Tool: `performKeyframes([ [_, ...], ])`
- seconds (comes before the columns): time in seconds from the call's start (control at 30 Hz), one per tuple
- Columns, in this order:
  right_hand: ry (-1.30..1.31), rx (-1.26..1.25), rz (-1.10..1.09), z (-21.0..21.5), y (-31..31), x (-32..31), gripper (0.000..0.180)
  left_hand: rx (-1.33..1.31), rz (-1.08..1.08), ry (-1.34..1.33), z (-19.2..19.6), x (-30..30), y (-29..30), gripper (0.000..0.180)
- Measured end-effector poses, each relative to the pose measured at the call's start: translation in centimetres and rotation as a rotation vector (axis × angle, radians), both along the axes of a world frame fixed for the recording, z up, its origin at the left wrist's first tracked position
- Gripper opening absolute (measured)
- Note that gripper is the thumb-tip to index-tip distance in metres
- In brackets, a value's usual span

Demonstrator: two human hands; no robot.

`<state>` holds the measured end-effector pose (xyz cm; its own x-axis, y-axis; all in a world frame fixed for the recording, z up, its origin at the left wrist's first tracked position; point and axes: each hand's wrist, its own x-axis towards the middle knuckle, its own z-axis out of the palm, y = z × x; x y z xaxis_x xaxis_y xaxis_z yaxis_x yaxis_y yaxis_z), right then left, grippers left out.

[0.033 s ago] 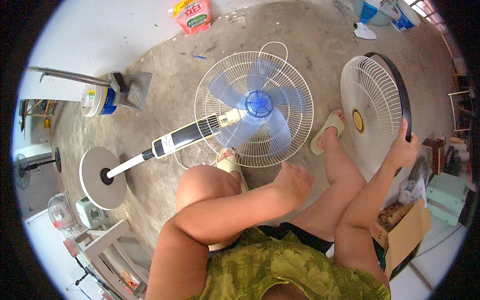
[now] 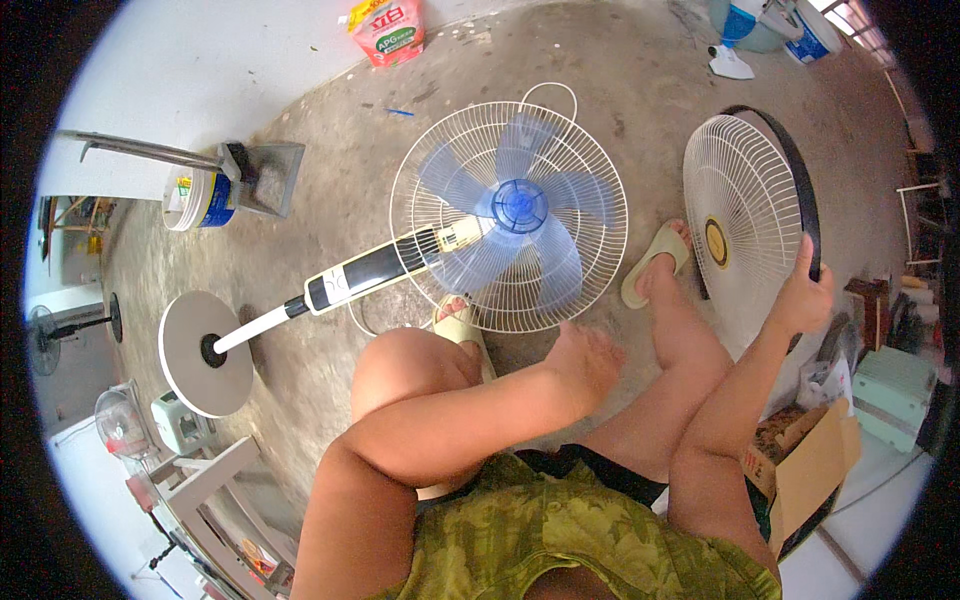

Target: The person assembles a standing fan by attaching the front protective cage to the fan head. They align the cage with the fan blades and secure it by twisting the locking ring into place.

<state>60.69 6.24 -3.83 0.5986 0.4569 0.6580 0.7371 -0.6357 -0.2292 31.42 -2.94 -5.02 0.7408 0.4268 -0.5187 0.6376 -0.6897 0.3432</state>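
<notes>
A pedestal fan lies flat on the concrete floor. Its blue blades point(image 2: 518, 205) sit uncovered inside the white rear grille point(image 2: 420, 170). The fan's pole point(image 2: 370, 272) runs down-left to a round white base point(image 2: 200, 355). My right hand point(image 2: 800, 295) grips the black rim of the detached front grille point(image 2: 740, 220), which stands on edge at the right. My left hand point(image 2: 585, 365) hovers just below the rear grille's near edge with loose fingers and holds nothing. I sit with my knees up and my sandalled feet by the fan.
A white bucket point(image 2: 195, 200) and a metal box point(image 2: 270, 180) stand at the left by the wall. A red-and-green bag point(image 2: 388, 30) leans at the back. An open cardboard box point(image 2: 815, 470) and a teal case point(image 2: 890, 395) crowd my right side. Another small fan point(image 2: 60, 330) stands far left.
</notes>
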Motion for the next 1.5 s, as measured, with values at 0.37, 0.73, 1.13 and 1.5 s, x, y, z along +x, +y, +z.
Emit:
performKeyframes([
  [0.37, 0.135, -0.171, 0.214, -1.8, 3.5, -3.8, 0.066, 0.018, 0.025, 0.059, 0.8, 0.6, 0.8, 0.054],
  [0.73, 0.153, -0.498, 0.323, -1.1, 4.7, -8.1, 0.063, -0.093, -0.004, 0.017, 1.5, -0.9, 0.6, 0.053],
  [1.13, 0.104, -0.599, 0.426, -0.9, 4.8, -9.3, 0.059, -0.083, 0.044, 0.08, 1.9, -1.1, 1.6, 0.055],
  [1.5, 0.113, -0.678, 0.549, -0.4, 4.5, -9.8, 0.055, -0.02, 0.107, 0.047, 0.4, -0.3, 1.2, 0.051],
])
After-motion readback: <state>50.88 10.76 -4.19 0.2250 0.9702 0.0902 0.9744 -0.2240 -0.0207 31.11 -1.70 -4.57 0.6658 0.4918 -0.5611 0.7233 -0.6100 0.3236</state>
